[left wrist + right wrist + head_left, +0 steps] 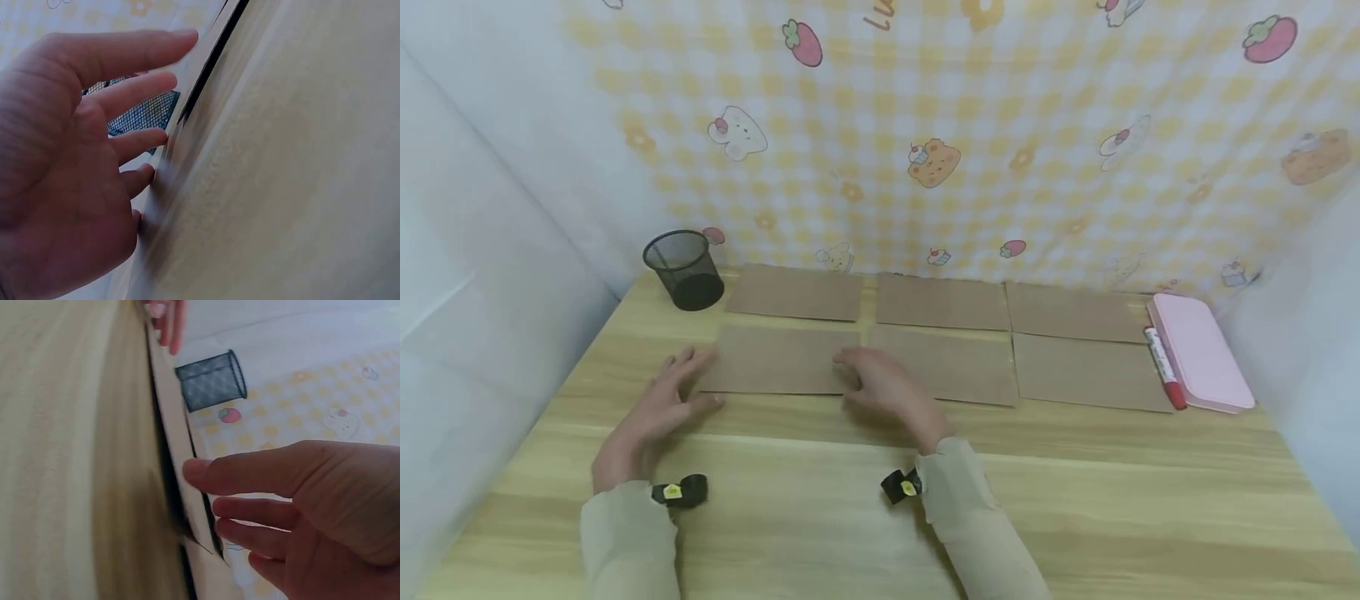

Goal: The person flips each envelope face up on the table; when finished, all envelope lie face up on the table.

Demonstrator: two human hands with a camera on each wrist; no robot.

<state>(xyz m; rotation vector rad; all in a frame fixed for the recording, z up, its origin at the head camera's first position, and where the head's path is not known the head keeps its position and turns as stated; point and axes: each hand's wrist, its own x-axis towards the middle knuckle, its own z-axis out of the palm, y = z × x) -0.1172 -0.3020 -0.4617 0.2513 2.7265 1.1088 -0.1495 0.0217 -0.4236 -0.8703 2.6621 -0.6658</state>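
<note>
Between the spread fingers of the left hand (651, 408) and the loosely parted fingers of the right hand (887, 387), a brown card (778, 360) is placed. Toward the wrists, its front edge is bordered by open tabletop (790, 517).

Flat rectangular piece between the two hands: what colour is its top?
Plain brown; the rectangular piece shows best in the head view.

A marker (1163, 367) lies beside a pink case (1202, 354), a mesh cup (695, 287) well apart.
</note>
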